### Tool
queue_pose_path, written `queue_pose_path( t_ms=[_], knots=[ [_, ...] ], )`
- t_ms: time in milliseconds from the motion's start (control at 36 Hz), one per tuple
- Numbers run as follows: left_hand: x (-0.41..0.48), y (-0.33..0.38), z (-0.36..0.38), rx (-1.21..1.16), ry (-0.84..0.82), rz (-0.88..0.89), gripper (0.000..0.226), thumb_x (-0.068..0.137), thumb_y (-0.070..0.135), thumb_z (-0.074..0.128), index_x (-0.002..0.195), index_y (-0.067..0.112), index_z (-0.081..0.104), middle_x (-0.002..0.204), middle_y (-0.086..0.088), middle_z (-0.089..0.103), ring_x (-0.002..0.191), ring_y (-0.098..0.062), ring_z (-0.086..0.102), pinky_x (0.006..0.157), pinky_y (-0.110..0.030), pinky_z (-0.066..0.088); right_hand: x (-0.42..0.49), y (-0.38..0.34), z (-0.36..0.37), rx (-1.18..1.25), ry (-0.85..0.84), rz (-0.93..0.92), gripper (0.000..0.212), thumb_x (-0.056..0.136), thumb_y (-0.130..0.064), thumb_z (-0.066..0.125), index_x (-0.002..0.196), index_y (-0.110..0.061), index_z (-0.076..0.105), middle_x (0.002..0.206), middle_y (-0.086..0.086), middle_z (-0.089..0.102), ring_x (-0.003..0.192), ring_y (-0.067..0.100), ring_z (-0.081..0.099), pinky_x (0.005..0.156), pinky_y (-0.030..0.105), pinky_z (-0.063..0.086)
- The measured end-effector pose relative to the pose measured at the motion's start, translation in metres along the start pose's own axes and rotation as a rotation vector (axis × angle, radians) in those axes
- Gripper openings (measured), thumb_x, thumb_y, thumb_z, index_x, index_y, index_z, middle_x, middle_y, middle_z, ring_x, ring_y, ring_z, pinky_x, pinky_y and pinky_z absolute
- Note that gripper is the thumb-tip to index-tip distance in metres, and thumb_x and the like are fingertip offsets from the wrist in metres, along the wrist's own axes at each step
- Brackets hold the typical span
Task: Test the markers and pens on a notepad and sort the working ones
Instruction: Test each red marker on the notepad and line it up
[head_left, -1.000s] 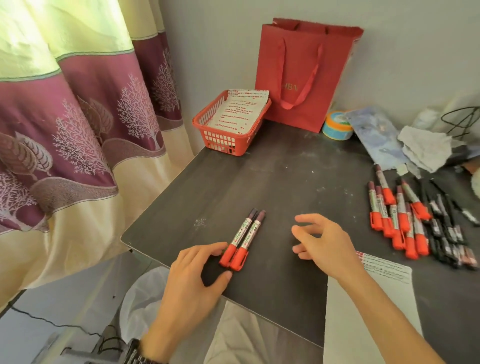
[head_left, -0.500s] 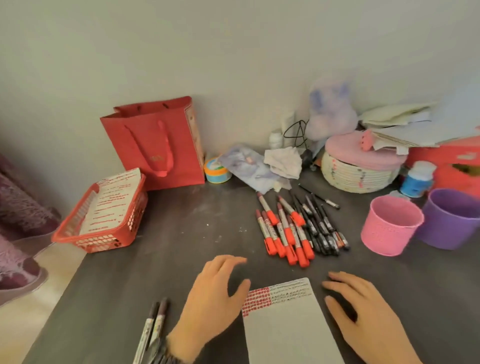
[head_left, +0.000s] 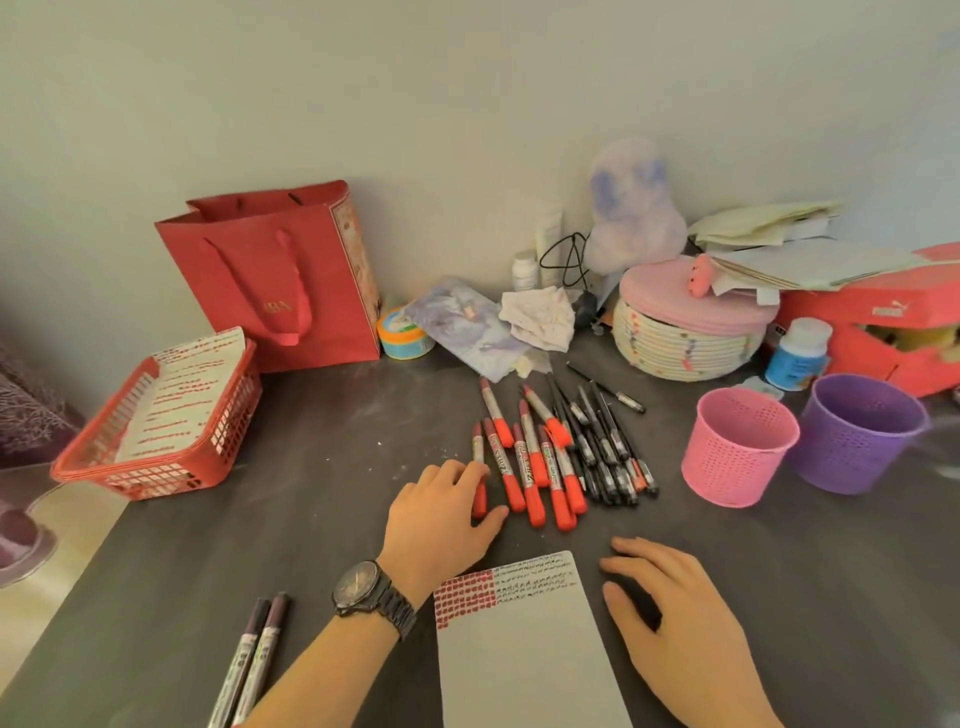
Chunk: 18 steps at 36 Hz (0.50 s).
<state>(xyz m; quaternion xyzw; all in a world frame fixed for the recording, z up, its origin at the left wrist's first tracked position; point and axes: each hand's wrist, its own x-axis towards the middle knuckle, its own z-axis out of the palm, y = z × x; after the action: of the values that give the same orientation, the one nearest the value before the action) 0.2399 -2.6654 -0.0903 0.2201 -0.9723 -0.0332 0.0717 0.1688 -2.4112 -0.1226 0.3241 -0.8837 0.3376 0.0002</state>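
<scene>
Red marker (head_left: 478, 451) sits pinched in the left hand (head_left: 441, 514).

1. The single view comes from a wide-angle camera worn on the person's head. It looks forward and down across the dark tabletop (head_left: 311, 467) toward the pale wall (head_left: 467, 104) behind it.
2. The camera sits close above the near side. The left hand (head_left: 441, 519) and right hand (head_left: 675, 623) enter from the bottom border with their forearms cut off, and the notepad (head_left: 519, 649) runs out of the frame there.
3. The frame's centre falls near the pile of markers (head_left: 530, 467), just beyond the hands.
4. The view is wide enough to take in the red basket (head_left: 156, 441) at the left and the purple cup (head_left: 857, 436) at the right.
5. The wall fills the upper third of the frame.
</scene>
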Motion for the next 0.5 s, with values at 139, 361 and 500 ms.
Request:
queue_pose_path(
  t_ms=[139, 361, 500],
  knots=[
    [-0.004, -0.015, -0.008, -0.031, -0.035, -0.145, 0.026, 0.095, 0.052, 0.046, 0.115, 0.036, 0.042, 0.105, 0.012, 0.056, 0.094, -0.012, 0.054, 0.071, -0.028, 0.050, 0.000, -0.005, 0.000, 0.002, 0.046, 0.003, 0.028, 0.074, -0.016, 0.088, 0.094, -0.033, 0.079, 0.114, -0.022, 0.068, 0.113, 0.007, 0.059, 0.090, 0.028, 0.046],
    [-0.039, -0.029, -0.022, -0.627, 0.108, -0.481, 0.013, 0.101, 0.032, 0.050, 0.111, 0.037, 0.055, 0.093, 0.023, 0.059, 0.075, -0.001, 0.060, 0.058, -0.009, 0.041, 0.005, -0.009, -0.007, 0.012, -0.065, 0.032, 0.022, 0.082, -0.022, 0.082, 0.099, -0.036, 0.077, 0.118, -0.027, 0.060, 0.122, 0.008, 0.054, 0.105, 0.024, 0.035],
    [-0.093, -0.001, -0.029, -1.004, 0.255, -0.494, 0.024, 0.103, 0.025, 0.047, 0.101, 0.044, 0.061, 0.090, 0.021, 0.068, 0.070, -0.006, 0.061, 0.061, -0.013, 0.046, 0.005, -0.027, -0.016, 0.103, 0.004, 0.133, 0.024, 0.083, -0.022, 0.081, 0.097, -0.040, 0.073, 0.110, -0.022, 0.066, 0.118, 0.012, 0.058, 0.102, 0.026, 0.040]
  ],
)
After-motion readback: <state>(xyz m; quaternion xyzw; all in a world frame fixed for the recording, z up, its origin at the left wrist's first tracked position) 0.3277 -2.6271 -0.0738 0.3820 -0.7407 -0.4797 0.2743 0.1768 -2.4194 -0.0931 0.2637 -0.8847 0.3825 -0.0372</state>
